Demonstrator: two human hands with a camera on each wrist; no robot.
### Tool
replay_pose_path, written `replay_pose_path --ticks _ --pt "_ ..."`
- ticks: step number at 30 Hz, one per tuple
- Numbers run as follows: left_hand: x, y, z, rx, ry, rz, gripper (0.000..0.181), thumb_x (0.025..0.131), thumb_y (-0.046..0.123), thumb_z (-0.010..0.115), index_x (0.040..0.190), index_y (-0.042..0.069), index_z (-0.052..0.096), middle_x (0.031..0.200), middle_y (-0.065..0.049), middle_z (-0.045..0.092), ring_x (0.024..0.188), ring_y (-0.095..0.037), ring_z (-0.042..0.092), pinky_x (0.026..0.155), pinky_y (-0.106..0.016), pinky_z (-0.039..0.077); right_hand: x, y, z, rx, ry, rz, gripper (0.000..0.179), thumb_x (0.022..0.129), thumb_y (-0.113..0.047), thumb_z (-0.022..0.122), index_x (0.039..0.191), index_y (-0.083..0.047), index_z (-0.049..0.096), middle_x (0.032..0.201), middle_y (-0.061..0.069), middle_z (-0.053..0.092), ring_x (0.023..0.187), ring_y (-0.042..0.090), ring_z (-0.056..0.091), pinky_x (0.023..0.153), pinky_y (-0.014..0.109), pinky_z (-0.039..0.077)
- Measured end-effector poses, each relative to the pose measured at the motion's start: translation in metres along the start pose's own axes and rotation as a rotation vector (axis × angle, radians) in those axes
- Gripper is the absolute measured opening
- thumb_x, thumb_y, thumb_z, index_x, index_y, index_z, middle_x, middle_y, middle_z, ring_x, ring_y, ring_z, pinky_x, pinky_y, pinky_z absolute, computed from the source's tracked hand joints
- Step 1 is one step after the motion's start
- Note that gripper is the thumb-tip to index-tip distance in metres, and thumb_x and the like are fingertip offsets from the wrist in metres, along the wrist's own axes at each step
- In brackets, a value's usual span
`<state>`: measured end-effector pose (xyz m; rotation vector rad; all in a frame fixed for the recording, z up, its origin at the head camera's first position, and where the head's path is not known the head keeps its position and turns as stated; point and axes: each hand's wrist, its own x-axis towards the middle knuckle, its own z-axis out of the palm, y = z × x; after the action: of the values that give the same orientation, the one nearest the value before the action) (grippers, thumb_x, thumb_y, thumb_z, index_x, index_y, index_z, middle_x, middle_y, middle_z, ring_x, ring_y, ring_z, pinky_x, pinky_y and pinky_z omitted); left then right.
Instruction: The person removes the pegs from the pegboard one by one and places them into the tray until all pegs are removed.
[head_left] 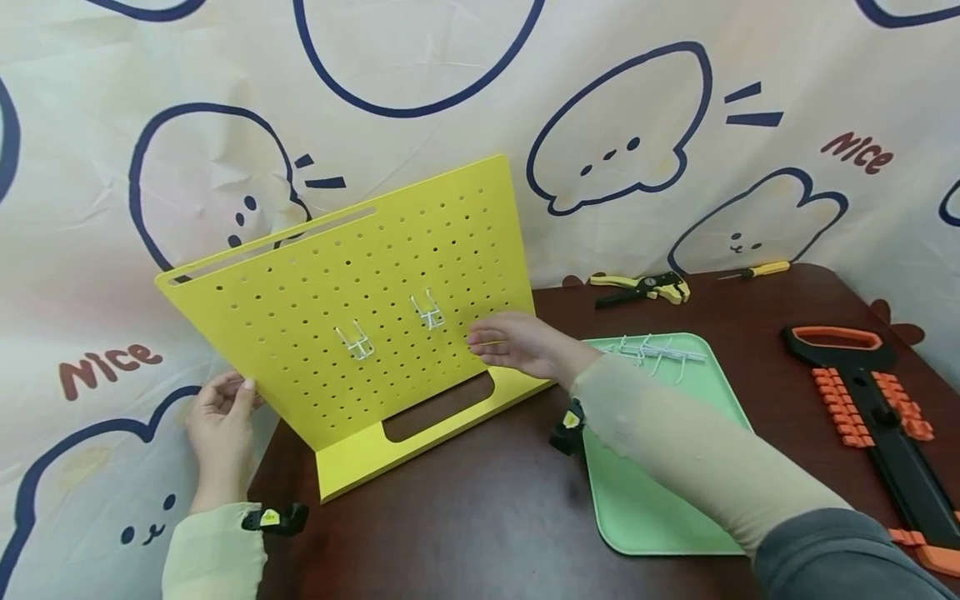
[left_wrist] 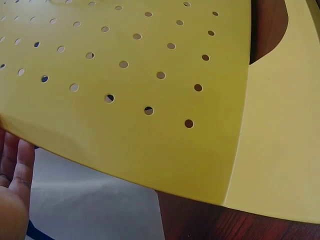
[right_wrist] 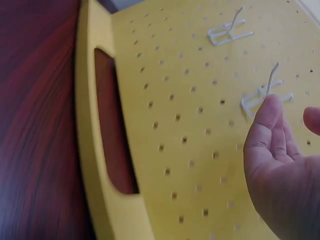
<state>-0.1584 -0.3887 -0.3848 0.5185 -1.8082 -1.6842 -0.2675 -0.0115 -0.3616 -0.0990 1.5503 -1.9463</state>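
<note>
A yellow metal pegboard (head_left: 307, 308) stands tilted back on its folded base lip. My left hand (head_left: 222, 425) grips its left edge, thumb in front; in the left wrist view the fingers (left_wrist: 22, 167) reach behind that edge. Two white wire hooks (head_left: 360, 343) (head_left: 431, 317) are fixed in the board's holes, side by side with a gap between. My right hand (head_left: 517, 343) hovers before the board, right of the hooks, fingers extended and holding nothing. In the right wrist view its fingertips overlap the nearer wire hook (right_wrist: 245, 106); contact is not apparent.
A green tray (head_left: 630, 508) with several white wire hooks (head_left: 660, 350) lies under my right forearm. Behind it are yellow-and-black wire strippers (head_left: 648, 287) and a yellow-handled screwdriver (head_left: 768, 268). A black-and-orange tool holder (head_left: 873, 408) lies at the right. A printed cloth (head_left: 450, 133) hangs behind.
</note>
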Motion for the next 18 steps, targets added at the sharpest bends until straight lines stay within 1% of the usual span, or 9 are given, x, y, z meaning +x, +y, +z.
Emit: replay_pose_path --ticks 3,6,10,12,16,18 --pt "-0.001 0.0 0.001 -0.015 0.001 0.002 0.011 0.102 0.005 0.063 0.11 0.011 0.067 0.097 -0.002 0.059 0.089 -0.011 0.061 0.075 -0.01 0.053 0.007 -0.001 0.017 0.048 -0.002 0.002 0.04 0.108 -0.012 0.055 0.143 0.006 0.051 0.114 0.012 0.066 0.112 0.028 0.062 0.085 0.026 0.056" --pt "-0.002 0.0 0.001 -0.026 0.001 0.012 0.011 0.102 0.003 0.063 0.109 0.01 0.068 0.096 -0.002 0.059 0.089 -0.012 0.061 0.075 -0.011 0.053 0.012 -0.001 0.033 0.09 -0.006 -0.002 0.038 0.108 -0.012 0.055 0.141 0.006 0.053 0.118 0.015 0.066 0.103 0.024 0.065 0.084 0.027 0.057" --pt "-0.002 0.0 0.001 -0.049 0.014 0.007 0.012 0.101 0.002 0.064 0.109 0.009 0.069 0.097 -0.003 0.06 0.088 -0.013 0.061 0.074 -0.012 0.053 0.018 0.001 0.051 0.161 -0.006 -0.008 0.034 0.107 -0.012 0.056 0.136 0.006 0.055 0.11 0.014 0.068 0.093 0.02 0.066 0.081 0.026 0.057" --pt "-0.002 0.0 0.001 -0.056 0.019 0.003 0.012 0.101 0.002 0.064 0.108 0.009 0.069 0.097 -0.003 0.06 0.088 -0.013 0.061 0.074 -0.012 0.053 0.021 0.001 0.057 0.216 -0.007 -0.006 0.033 0.107 -0.011 0.056 0.135 0.006 0.055 0.104 0.012 0.068 0.09 0.018 0.066 0.079 0.024 0.057" --pt "-0.001 -0.001 0.001 -0.048 0.011 0.024 0.012 0.101 0.001 0.064 0.108 0.009 0.069 0.094 0.001 0.061 0.087 -0.012 0.062 0.074 -0.012 0.053 0.025 0.001 0.062 0.327 -0.001 0.002 0.032 0.105 -0.007 0.057 0.134 0.008 0.055 0.095 0.008 0.066 0.081 0.013 0.064 0.073 0.019 0.056" --pt "0.0 -0.002 0.002 -0.034 0.005 0.035 0.012 0.101 0.001 0.064 0.108 0.009 0.068 0.094 0.001 0.062 0.087 -0.012 0.061 0.074 -0.012 0.053 0.026 0.002 0.063 0.356 0.003 0.0 0.033 0.105 -0.005 0.057 0.134 0.009 0.054 0.093 0.008 0.066 0.078 0.012 0.063 0.071 0.018 0.055"
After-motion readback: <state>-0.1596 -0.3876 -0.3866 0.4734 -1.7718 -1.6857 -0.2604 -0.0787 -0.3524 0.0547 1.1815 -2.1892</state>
